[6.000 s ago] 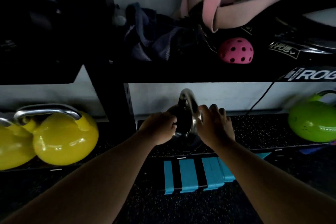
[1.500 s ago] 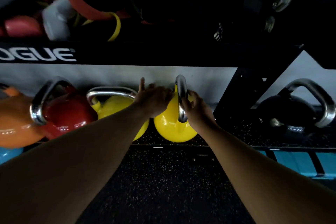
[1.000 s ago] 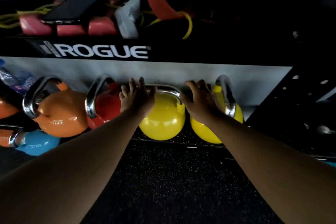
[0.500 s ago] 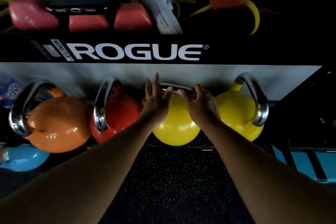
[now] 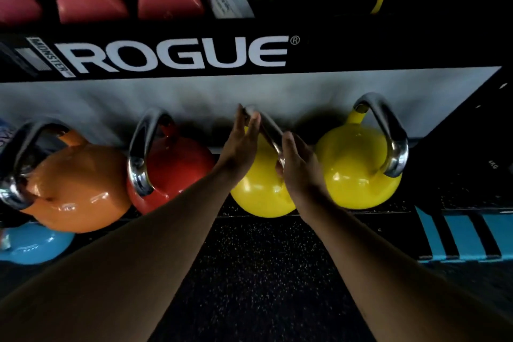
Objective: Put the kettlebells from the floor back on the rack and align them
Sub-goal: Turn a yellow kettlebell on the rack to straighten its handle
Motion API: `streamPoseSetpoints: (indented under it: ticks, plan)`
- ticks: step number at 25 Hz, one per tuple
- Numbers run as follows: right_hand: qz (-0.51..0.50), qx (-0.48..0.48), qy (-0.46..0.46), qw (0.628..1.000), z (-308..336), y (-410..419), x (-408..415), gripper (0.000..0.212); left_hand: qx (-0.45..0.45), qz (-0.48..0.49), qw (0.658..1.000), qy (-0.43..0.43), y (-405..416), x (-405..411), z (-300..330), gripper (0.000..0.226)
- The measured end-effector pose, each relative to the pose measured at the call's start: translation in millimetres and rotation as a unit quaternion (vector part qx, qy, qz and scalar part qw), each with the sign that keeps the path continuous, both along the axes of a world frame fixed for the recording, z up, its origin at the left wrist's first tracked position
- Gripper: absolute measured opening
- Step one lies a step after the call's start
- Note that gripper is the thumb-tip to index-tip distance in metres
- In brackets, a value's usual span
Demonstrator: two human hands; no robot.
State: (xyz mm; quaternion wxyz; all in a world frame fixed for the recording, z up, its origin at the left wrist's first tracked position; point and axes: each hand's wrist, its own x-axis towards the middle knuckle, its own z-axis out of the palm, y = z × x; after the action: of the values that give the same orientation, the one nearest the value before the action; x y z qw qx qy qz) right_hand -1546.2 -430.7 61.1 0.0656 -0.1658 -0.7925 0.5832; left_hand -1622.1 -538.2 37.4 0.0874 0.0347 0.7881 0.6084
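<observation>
Several kettlebells stand in a row on the rack's lower shelf (image 5: 433,197): orange (image 5: 75,186), red (image 5: 177,164), and two yellow ones. My hands are on the steel handle (image 5: 270,133) of the left yellow kettlebell (image 5: 258,194). My left hand (image 5: 240,144) lies flat against the handle's far left end, fingers straight. My right hand (image 5: 298,169) curls around the handle's near end. This handle sits at an angle. The right yellow kettlebell (image 5: 355,169) stands close beside it, untouched.
A blue kettlebell (image 5: 30,244) sits low at the left edge. The black ROGUE beam (image 5: 177,54) runs overhead, with pink blocks, a phone and bands on the shelf above. A blue-striped black block (image 5: 466,236) lies at the right on the speckled floor (image 5: 249,272).
The left yellow kettlebell's handle has turned from crosswise to angled front-to-back. My left hand slid to its far end and my right hand came down to its near end.
</observation>
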Motion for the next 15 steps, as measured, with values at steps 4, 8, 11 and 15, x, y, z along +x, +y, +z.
streamPoseSetpoints:
  ticks: [4,8,11,15]
  plan:
    - [-0.016,-0.107,0.001,0.994,2,7,-3,0.029,0.034,-0.009,0.999,-0.021,4,-1,-2,0.063]
    - [0.011,-0.209,0.007,0.978,3,-9,-9,0.029,0.024,-0.012,1.000,-0.015,9,-19,2,0.057]
    - [-0.002,-0.256,0.005,0.967,1,-22,-8,0.039,0.031,-0.035,0.999,-0.025,11,-28,5,0.054]
    - [-0.018,-0.251,0.017,0.968,2,-28,-12,0.042,0.038,-0.046,0.998,-0.020,10,-30,5,0.053]
